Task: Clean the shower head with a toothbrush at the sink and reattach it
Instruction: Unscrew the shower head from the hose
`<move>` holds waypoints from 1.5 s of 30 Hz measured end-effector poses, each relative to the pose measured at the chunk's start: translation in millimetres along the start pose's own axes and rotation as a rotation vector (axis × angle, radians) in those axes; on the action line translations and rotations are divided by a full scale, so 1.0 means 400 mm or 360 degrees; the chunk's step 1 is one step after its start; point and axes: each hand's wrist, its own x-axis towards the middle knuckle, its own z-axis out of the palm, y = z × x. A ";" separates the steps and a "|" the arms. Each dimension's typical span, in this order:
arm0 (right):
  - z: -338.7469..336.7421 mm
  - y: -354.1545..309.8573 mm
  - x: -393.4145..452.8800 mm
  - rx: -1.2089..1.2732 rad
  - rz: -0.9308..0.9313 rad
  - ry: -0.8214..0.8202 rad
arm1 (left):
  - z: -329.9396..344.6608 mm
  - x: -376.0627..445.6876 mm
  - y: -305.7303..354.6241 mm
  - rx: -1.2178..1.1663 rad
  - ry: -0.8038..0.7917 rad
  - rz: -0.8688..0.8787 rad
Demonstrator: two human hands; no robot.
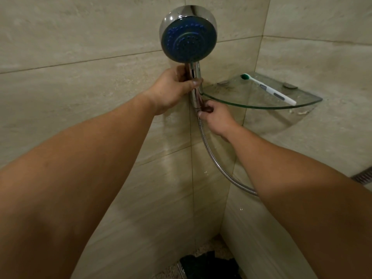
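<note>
With the left hand gripping the shower head by its handle and the right hand apparently pinching the hose nut just below, a wet slip could cross-thread it or drop the head.

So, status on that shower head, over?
Left hand grips shower head handle. Right hand pinches hose joint. Toothbrush idle on shelf.

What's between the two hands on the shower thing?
In the head view, a bare stretch of the shiny shower head handle shows between the left hand above and the right hand below.
</note>
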 end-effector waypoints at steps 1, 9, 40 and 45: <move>0.001 -0.002 0.000 0.0003 0.0018 -0.0005 | 0.000 0.000 0.001 0.0000 -0.0001 -0.0001; -0.003 0.000 -0.011 -0.0032 -0.0012 -0.0057 | 0.004 0.001 0.003 -0.0006 -0.0018 0.0019; -0.001 -0.005 -0.007 -0.0071 -0.0017 -0.0011 | 0.007 -0.001 0.007 -0.0020 -0.0005 0.0011; 0.000 0.003 -0.006 -0.0054 -0.0009 -0.0002 | 0.007 -0.002 0.006 -0.0013 -0.0003 0.0005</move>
